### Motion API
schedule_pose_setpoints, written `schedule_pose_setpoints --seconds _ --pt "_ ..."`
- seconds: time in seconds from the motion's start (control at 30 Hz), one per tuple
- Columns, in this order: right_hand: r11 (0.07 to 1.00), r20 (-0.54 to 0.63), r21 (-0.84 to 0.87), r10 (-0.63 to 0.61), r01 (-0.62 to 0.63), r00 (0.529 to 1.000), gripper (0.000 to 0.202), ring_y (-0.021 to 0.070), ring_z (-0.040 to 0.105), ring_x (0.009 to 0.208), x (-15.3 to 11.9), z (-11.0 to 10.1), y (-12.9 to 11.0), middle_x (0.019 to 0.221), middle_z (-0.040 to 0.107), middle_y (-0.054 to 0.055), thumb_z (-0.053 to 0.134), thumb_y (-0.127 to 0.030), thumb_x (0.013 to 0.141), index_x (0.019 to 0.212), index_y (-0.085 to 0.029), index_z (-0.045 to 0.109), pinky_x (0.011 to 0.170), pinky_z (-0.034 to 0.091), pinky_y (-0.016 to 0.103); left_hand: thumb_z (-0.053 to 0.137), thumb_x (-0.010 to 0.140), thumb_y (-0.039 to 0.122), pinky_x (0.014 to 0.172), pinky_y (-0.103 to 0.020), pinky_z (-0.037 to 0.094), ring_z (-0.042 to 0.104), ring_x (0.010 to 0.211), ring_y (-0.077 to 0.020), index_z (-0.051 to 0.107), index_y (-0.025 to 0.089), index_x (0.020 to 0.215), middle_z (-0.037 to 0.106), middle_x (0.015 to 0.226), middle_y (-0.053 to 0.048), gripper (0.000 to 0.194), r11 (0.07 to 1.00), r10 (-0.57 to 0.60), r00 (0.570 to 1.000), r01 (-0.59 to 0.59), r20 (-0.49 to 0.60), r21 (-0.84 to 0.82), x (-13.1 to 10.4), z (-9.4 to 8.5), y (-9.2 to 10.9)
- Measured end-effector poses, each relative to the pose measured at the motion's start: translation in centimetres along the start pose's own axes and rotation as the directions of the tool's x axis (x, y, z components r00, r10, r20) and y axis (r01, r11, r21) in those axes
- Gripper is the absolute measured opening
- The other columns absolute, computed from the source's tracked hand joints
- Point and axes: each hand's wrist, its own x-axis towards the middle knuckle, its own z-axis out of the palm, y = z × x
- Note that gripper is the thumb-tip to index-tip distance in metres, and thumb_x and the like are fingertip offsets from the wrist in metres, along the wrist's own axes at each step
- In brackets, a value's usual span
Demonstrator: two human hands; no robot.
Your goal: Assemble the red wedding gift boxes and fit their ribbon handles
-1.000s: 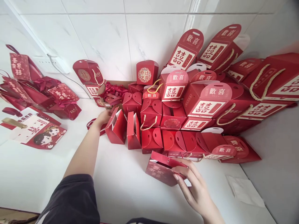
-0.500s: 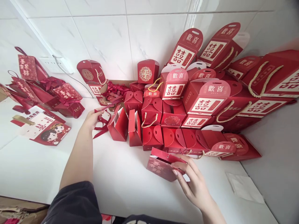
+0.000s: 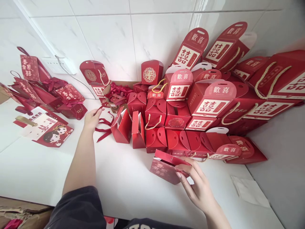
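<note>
My left hand is closed in a pinch on a dark red ribbon, just left of the ribbon box. Loose ribbon pieces lie on the white table to the right of that hand. My right hand grips the right end of a small red gift box with gold lettering, thumb on the front and fingers over its top. The box is upright, its top open. Two more open-topped red gift boxes stand beyond it, near the ribbon pieces.
A carton filled with red ribbons stands by the tiled wall. Stacked red boxes with rope handles fill the right side. Ribbon-tied boxes and a cartoon-printed box sit at the left. A white tissue lies near the right edge.
My left hand has drawn back slightly to the left and up with the ribbon, whose end has come away from the carton. My right hand and the gift box have barely moved.
</note>
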Motion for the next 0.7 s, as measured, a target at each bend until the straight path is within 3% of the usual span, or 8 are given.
schedule_pose_setpoints --seconds 0.1,0.3,0.5,0.63,0.7 --pt "1.0 0.001 0.004 0.009 -0.009 1.0 0.023 0.024 0.061 0.107 0.0 0.0 0.0 0.114 0.06 0.012 0.055 -0.012 0.095 0.115 -0.022 0.06 0.081 0.056 0.036 0.062 0.081 0.042 0.077 -0.028 0.048 0.062 0.087 -0.0212 0.077 0.019 0.101 0.073 0.093 -0.005 0.034 0.986 0.055 0.997 -0.063 0.056 0.155 0.3 -0.1 -0.7" --pt "1.0 -0.015 -0.007 0.008 -0.008 1.0 0.021 0.024 0.062 0.104 0.0 0.1 0.1 0.113 0.062 0.012 0.055 -0.014 0.095 0.114 -0.022 0.061 0.081 0.056 0.037 0.064 0.077 0.037 0.082 -0.031 0.049 0.065 0.085 -0.025 0.078 0.021 0.094 0.075 0.093 -0.007 0.028 0.944 0.069 0.963 -0.147 0.259 0.296 1.8 1.6 -1.5" --pt "1.0 -0.018 -0.007 0.014 -0.014 1.0 0.022 0.0232 0.063 0.099 0.0 0.2 0.2 0.11 0.062 0.011 0.057 -0.013 0.094 0.114 -0.022 0.062 0.078 0.056 0.035 0.058 0.074 0.027 0.096 -0.036 0.048 0.064 0.1 -0.0269 0.077 0.019 0.098 0.073 0.108 -0.011 0.032 0.938 0.115 0.931 -0.217 0.347 0.271 3.6 4.3 -1.8" --pt "1.0 -0.014 -0.01 0.015 -0.015 1.0 0.022 0.023 0.063 0.099 0.3 0.1 0.0 0.108 0.063 0.011 0.057 -0.012 0.094 0.113 -0.022 0.061 0.079 0.055 0.035 0.057 0.067 0.018 0.09 -0.032 0.053 0.065 0.102 -0.0235 0.073 0.018 0.113 0.072 0.114 -0.01 0.049 0.955 0.135 0.918 -0.221 0.374 0.197 4.6 4.5 -2.1" --pt "1.0 -0.019 -0.015 0.017 -0.018 1.0 0.021 0.0227 0.063 0.099 0.3 0.1 -0.1 0.108 0.063 0.011 0.056 -0.012 0.094 0.112 -0.022 0.061 0.078 0.055 0.034 0.053 0.065 0.014 0.088 -0.029 0.053 0.065 0.103 -0.0221 0.071 0.017 0.115 0.072 0.114 -0.009 0.053 0.96 0.151 0.936 -0.215 0.319 0.178 5.0 4.2 -2.2"
